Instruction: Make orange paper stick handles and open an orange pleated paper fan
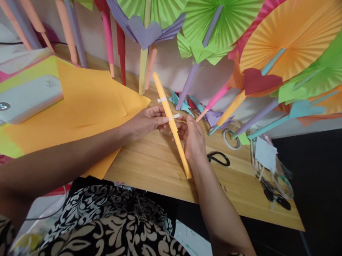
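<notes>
My lap in its black-and-white patterned dress (116, 226) fills the near edge of the view, and both my forearms reach out from it over the wooden table (161, 170). My right hand (192, 139) closes around the lower half of a rolled orange paper tube (171, 122), fingers wrapped about it so the near end sticks out below my wrist. My left hand (147, 122) pinches the tube at its middle, fingertips pressing a small strip of white tape (176, 115) against the roll. A second strip of tape (161, 99) sits higher up the tube. The tube runs slantwise above the table, its far end pointing up and to the left.

Left of my hands, sheets of orange paper (84, 101) lie flat on the table, with yellow paper beneath them and a white device (22, 98) resting on top at the far left. Just right of my right hand lie black-handled scissors (218, 158), and beyond them a roll of tape (231, 140). A clear container (270, 171) of odds and ends stands near the right edge.

Farthest away, pleated paper fans (221, 17) in green, orange and pink lean against the wall on rolled paper handles, with paper scraps (187, 103) at their feet.
</notes>
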`<state>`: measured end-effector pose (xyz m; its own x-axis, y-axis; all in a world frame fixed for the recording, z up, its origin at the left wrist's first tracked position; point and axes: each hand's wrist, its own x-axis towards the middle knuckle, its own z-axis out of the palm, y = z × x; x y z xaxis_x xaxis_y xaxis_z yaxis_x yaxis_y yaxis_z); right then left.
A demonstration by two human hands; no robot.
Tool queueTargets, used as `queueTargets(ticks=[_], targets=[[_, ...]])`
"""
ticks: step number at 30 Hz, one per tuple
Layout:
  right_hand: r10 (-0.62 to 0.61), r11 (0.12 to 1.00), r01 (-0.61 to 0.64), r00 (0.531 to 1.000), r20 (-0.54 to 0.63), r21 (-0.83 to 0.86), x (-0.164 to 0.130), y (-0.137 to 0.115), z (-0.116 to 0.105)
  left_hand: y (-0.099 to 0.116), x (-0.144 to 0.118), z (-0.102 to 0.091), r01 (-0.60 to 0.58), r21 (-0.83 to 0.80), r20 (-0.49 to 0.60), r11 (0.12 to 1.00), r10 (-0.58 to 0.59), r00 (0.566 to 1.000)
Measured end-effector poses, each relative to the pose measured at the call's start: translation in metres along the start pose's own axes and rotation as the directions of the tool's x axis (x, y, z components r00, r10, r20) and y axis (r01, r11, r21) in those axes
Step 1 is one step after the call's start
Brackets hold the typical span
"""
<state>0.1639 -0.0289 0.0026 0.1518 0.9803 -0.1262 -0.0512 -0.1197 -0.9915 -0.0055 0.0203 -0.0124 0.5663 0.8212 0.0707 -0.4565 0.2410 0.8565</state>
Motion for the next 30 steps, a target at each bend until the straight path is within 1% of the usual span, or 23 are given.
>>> queueTargets(ticks=[2, 5, 7, 8, 11, 15, 20, 23, 26, 30], targets=[[0.046, 0.999, -0.044, 0.996, 0.080, -0.019, -0.0019, -0.0022, -0.0012, 0.0007, 0.0002, -0.0013, 0.001, 0.014, -0.013, 1.000, -0.001, 1.000], [0.122, 0.992, -0.113, 0.964, 0.236, -0.050, -0.0051, -0.0062, -0.0033, 0.0025, 0.0003, -0.0029, -0.014, 0.009, -0.023, 1.000, 0.014, 1.000], [0.142, 0.990, -0.142, 0.940, 0.310, -0.022, -0.0068, -0.0086, -0.0039, 0.0042, -0.0002, -0.0028, -0.015, 0.004, -0.027, 1.000, 0.015, 1.000], [0.141, 0.989, -0.150, 0.935, 0.325, 0.004, -0.0073, -0.0094, -0.0039, 0.0051, -0.0007, -0.0024, -0.011, 0.005, -0.027, 1.000, 0.011, 1.000], [0.114, 0.988, -0.141, 0.945, 0.308, 0.066, -0.0074, -0.0104, -0.0025, 0.0071, -0.0023, -0.0002, 0.009, 0.012, -0.011, 1.000, -0.009, 1.000], [0.049, 0.994, -0.073, 0.965, 0.258, 0.084, -0.0065, -0.0082, 0.0011, 0.0062, -0.0035, 0.0010, 0.033, -0.025, 0.034, 0.999, -0.032, 0.999], [-0.001, 0.998, -0.015, 0.969, 0.245, 0.065, -0.0074, -0.0056, 0.0041, 0.0023, -0.0030, -0.0011, 0.074, -0.104, 0.068, 0.992, -0.067, 0.995], [-0.027, 0.994, -0.004, 0.962, 0.273, 0.110, -0.0080, -0.0065, 0.0037, 0.0000, -0.0023, -0.0022, 0.087, -0.139, 0.115, 0.986, -0.072, 0.991], [-0.024, 0.978, -0.050, 0.937, 0.349, 0.201, -0.0082, -0.0082, 0.0019, -0.0018, -0.0016, -0.0030, 0.088, -0.143, 0.110, 0.986, -0.073, 0.991], [0.043, 0.947, -0.173, 0.904, 0.425, 0.272, -0.0074, -0.0083, 0.0000, -0.0019, -0.0002, -0.0030, 0.045, -0.103, 0.041, 0.994, -0.041, 0.998]])
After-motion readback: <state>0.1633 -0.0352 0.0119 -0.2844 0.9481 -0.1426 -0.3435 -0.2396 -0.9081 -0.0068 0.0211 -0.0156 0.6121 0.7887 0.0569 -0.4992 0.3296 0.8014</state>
